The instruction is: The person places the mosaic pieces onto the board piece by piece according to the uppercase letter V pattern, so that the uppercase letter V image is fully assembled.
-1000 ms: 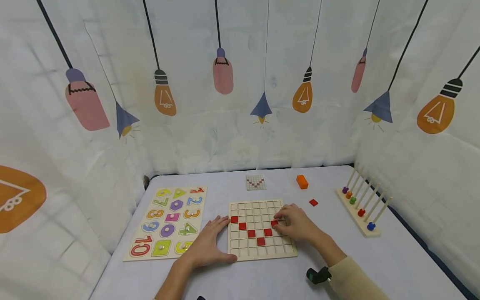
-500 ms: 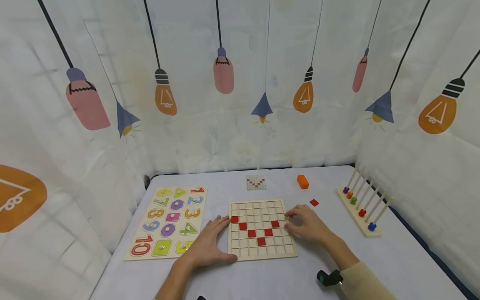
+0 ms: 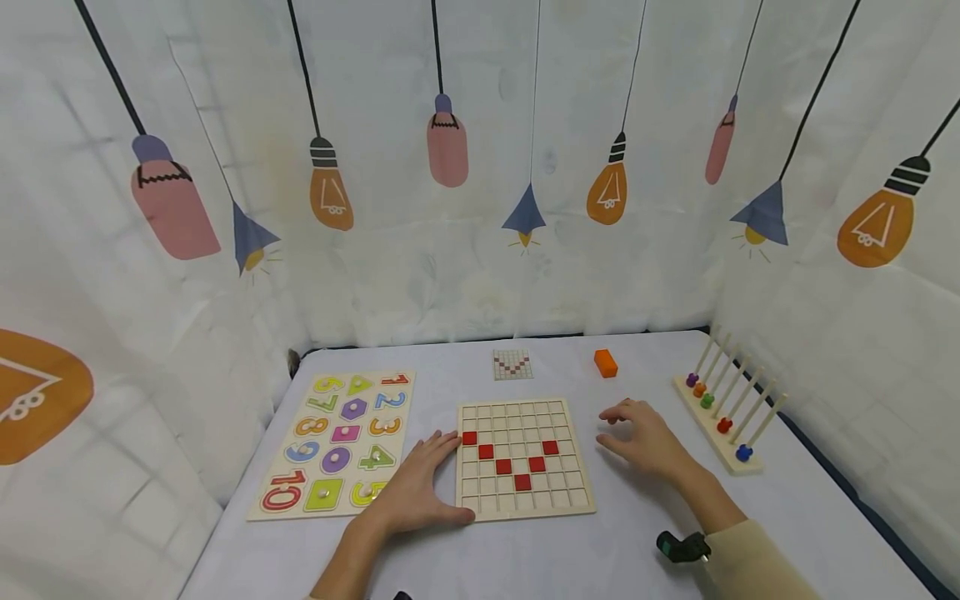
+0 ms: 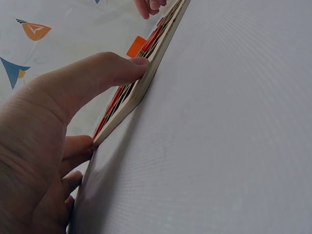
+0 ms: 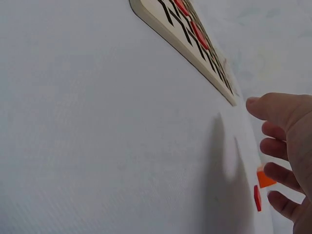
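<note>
A square wooden grid board (image 3: 491, 500) lies flat on the table in the head view, with several red tiles (image 3: 522, 482) forming a V in its cells. Along its left edge rests my left hand (image 3: 420, 487), thumb touching the near left corner and fingers extended; the left wrist view shows the thumb (image 4: 117, 69) on the rim. To the right of the board, apart from it, my right hand (image 3: 648, 442) hovers with parted fingers and nothing between them. One loose red tile (image 5: 257, 198) lies beyond those fingers in the right wrist view; in the head view that hand hides it.
A small pattern card (image 3: 512, 365) and an orange block (image 3: 606, 363) lie behind the board. At left is a number-and-shape puzzle board (image 3: 296, 496). A wooden peg rack (image 3: 723, 437) with coloured beads stands at right. White fabric (image 3: 420, 275) encloses the table's back and sides.
My right hand has let go of a red tile in the board's right side and moved right, off the board, now covering the loose red tile. The left hand has stayed put.
</note>
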Available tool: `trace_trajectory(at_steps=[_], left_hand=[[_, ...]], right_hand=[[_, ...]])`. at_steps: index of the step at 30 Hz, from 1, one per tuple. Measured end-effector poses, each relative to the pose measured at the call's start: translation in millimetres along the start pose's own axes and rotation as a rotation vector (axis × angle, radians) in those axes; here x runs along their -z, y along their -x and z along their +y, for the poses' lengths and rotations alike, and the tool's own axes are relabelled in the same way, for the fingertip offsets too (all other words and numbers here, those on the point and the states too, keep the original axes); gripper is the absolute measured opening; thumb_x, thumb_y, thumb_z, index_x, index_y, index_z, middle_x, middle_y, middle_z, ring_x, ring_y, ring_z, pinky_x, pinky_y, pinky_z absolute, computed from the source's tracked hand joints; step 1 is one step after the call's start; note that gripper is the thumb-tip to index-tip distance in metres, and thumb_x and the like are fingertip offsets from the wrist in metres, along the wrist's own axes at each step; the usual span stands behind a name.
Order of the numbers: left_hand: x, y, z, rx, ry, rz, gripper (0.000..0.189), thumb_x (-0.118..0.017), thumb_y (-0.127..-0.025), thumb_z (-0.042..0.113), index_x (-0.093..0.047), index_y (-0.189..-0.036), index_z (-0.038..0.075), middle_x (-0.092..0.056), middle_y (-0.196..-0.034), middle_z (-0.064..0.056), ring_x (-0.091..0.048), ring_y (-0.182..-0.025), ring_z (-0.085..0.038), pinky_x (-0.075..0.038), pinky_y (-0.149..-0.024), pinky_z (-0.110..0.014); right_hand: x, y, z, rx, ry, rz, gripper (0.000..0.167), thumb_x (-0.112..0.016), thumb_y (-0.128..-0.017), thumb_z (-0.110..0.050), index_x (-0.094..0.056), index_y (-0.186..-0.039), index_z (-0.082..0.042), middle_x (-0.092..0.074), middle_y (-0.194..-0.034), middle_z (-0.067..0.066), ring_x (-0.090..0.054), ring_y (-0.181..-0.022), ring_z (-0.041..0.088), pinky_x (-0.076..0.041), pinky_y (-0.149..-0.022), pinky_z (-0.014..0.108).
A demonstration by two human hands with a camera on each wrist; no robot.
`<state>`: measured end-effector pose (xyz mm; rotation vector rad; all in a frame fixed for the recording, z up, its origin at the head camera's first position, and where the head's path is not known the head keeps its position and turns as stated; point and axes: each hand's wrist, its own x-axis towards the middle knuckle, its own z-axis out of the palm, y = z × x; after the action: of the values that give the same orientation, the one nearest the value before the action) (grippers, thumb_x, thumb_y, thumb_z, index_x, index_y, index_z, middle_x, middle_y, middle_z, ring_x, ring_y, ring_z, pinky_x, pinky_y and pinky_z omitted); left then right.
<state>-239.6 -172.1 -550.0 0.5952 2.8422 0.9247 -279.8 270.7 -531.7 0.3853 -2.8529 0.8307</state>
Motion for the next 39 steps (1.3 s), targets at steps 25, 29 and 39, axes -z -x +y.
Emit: trace_trajectory(at_steps=[25,29,39], left_hand=[[-0.9,-0.9,-1.1,0.015,0.011,-0.004,0.129,-0.092,-0.066,0.079,-0.044,-0.171,0.022,-0.04,-0.18,0.005,-0.023,-0.174,-0.029,-0.019,-0.143,-0.061],[-0.9,-0.7,-0.7,0.015,0.013,-0.005,0.128,-0.092,-0.067,0.079,-0.044,-0.172,0.022,-0.04,-0.18,0.005,-0.023,-0.174,-0.029,-0.019,-0.143,-0.061],[-2.5,-1.0,-1.7,-0.002,0.013,0.005,0.128,-0.093,-0.066,0.079,-0.045,-0.171,0.022,-0.041,-0.18,0.006,-0.024,-0.174,-0.029,-0.019,-0.144,-0.059]], right_hand=[[21,-26.8,54,-0.117,0.038,-0.026,0.034,-0.084,-0.101,-0.03,-0.078,-0.13,-0.015,-0.07,-0.134,0.012,-0.064,-0.122,0.035,-0.064,-0.106,0.058],[24,-30.9,61,-0.118,0.015,-0.033,0.039,-0.083,-0.101,-0.029,-0.075,-0.135,-0.01,-0.068,-0.136,0.015,-0.063,-0.123,0.037,-0.066,-0.103,0.055],[27,-37.6,64,-0.145,0.001,-0.076,0.044,-0.082,-0.102,-0.028,-0.073,-0.14,-0.009,-0.069,-0.138,0.017,-0.062,-0.127,0.039,-0.061,-0.11,0.061]])
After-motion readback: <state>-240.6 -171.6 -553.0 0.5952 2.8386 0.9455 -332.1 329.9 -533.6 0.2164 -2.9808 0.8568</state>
